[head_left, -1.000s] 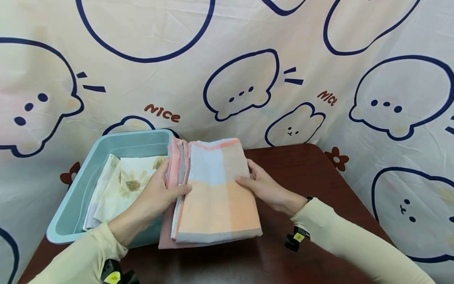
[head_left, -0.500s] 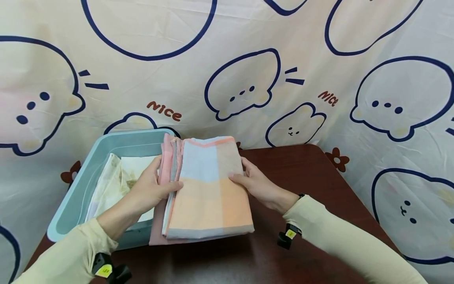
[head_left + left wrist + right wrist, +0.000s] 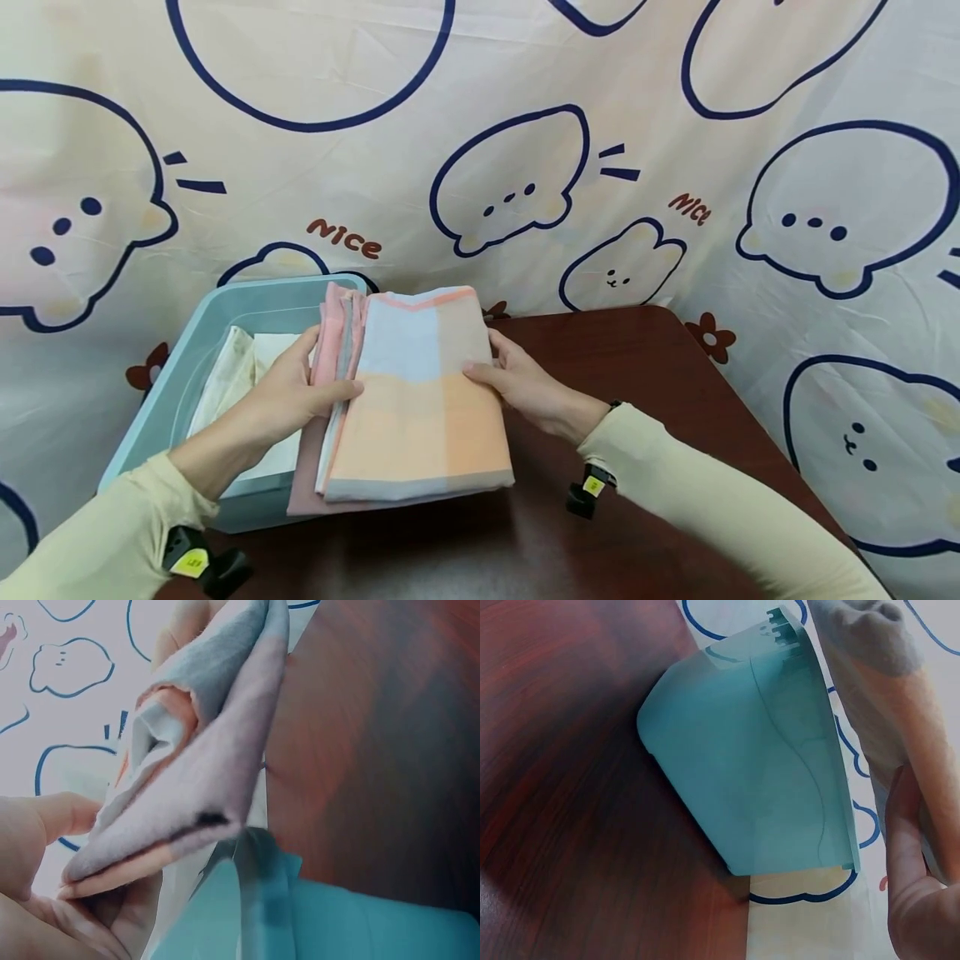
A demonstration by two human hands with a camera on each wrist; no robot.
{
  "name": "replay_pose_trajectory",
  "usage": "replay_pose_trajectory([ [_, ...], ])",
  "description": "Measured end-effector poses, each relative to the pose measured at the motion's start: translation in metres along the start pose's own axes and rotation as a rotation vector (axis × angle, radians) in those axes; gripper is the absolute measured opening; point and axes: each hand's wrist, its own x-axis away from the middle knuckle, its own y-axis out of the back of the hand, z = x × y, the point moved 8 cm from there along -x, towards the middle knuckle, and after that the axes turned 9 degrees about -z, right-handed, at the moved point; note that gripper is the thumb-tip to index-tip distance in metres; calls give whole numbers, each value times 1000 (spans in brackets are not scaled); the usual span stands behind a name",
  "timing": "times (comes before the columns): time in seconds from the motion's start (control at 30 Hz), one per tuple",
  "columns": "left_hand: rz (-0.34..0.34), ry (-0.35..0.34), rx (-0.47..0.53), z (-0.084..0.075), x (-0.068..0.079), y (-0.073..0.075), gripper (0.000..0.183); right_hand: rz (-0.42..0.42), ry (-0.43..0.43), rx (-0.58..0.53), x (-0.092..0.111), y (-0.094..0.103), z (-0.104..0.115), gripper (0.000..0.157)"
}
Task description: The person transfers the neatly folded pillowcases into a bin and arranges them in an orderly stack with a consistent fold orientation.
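Both hands hold a folded checked cloth (image 3: 420, 400) in pale blue, peach and grey, with pink layers along its left side. My left hand (image 3: 292, 392) grips the left folded edges, thumb on top and fingers beneath. On the opposite edge, my right hand (image 3: 528, 383) pinches the cloth, its thumb lying on the upper face. The cloth is raised over the table and overlaps the right side of a blue-green plastic tub (image 3: 735, 757). Inside the tub lies a white folded cloth (image 3: 232, 375), partly hidden by the left arm.
The dark red-brown table (image 3: 600, 358) runs under the tub and out to the right. A white curtain (image 3: 495, 67) with blue cartoon outlines hangs behind and at the sides. Each wrist carries a small black camera (image 3: 585, 492).
Both hands have carried the folded checked cloth leftward, farther over the tub. More of the white cloth in the tub is now covered.
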Motion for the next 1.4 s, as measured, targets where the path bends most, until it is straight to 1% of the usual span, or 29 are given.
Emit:
replay_pose_trajectory([
  [0.27,-8,6,-58,5,-2,13,94,-2,9,-19,-8,-12,4,58],
  [0.53,-15,27,-68,9,-1,25,94,4,17,-9,-15,-23,8,59],
  [0.8,-12,37,-97,15,0,34,94,5,16,-29,-18,-31,10,57],
  [1.13,-12,59,-80,23,3,46,92,46,6,-78,-19,-47,13,56],
  [1.4,-51,58,-131,28,4,60,92,61,16,-107,-22,-58,14,56],
])
